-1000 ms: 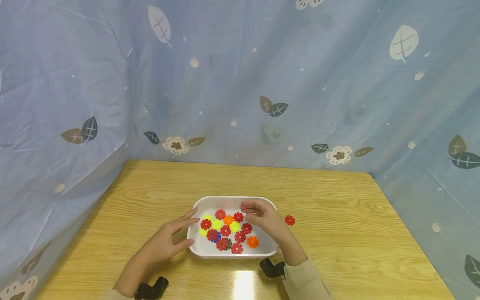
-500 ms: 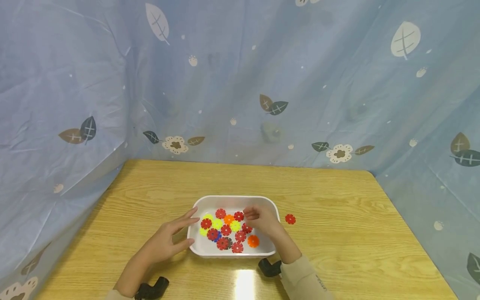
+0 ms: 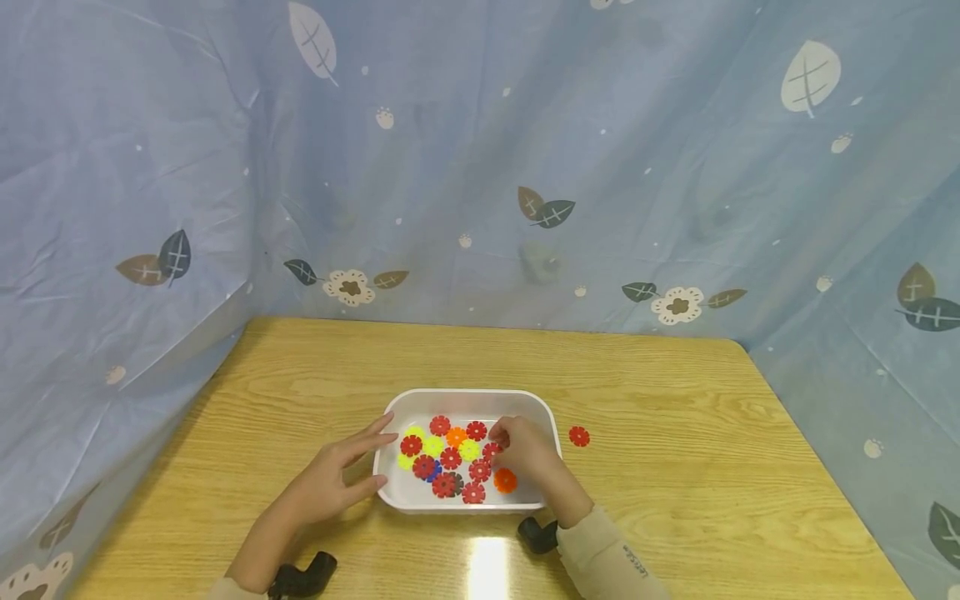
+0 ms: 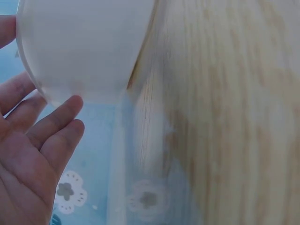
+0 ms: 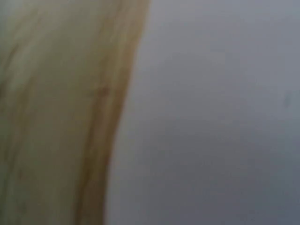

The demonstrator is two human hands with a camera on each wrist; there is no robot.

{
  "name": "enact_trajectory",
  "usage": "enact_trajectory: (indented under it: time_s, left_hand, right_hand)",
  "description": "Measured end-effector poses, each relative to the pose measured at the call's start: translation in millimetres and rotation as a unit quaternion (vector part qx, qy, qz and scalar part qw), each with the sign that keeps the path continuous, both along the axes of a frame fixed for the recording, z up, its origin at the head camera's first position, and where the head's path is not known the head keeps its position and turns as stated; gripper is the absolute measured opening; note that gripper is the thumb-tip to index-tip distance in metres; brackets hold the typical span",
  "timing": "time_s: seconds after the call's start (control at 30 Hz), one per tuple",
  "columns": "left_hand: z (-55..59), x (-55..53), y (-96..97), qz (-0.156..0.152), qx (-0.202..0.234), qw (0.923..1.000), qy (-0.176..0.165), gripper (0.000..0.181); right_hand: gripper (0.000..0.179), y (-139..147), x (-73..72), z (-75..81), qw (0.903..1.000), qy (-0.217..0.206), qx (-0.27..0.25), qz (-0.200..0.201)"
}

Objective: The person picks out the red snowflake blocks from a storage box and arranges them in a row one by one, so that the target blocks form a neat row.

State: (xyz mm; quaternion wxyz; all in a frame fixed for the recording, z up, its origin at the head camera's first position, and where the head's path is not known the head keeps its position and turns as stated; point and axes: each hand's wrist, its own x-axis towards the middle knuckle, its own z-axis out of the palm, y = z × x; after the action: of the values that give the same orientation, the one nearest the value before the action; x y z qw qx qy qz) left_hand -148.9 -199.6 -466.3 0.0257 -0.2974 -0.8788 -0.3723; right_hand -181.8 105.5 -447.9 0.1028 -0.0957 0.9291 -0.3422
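Note:
A white plastic tray holds several flower-shaped snowflake discs in red, yellow, orange, blue and dark grey. My left hand lies at the tray's left end, fingers spread and touching the rim. In the left wrist view, the fingers of the left hand rest along the outside of the tray wall. My right hand reaches into the tray's right half. Its bent fingers and thumb pinch a red snowflake disc, partly hidden by them. The right wrist view shows only the blurred tray wall, no fingers.
One red disc lies on the wooden table right of the tray. An orange disc sits beneath the right hand inside the tray. A blue patterned cloth hangs behind the table and along both sides.
My right hand has come down and slightly toward me inside the tray, and its fingers have closed at a red disc. The left hand stays at the rim.

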Motion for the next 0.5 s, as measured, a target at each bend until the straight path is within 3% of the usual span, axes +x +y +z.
enact_trajectory:
  time_s: [0.23,0.5]
  left_hand:
    - [0.5,-0.1,0.3,-0.005,0.001,0.9999,0.011,0.047]
    - [3.1,1.1,1.6,-0.002,0.004,1.0000,0.008,0.047]
  right_hand:
    - [0.025,-2.9,3.5,1.3,0.9965,0.031,0.077,-0.004]
    - [0.027,-2.9,3.9,-0.3,0.9979,0.022,0.057,-0.023]
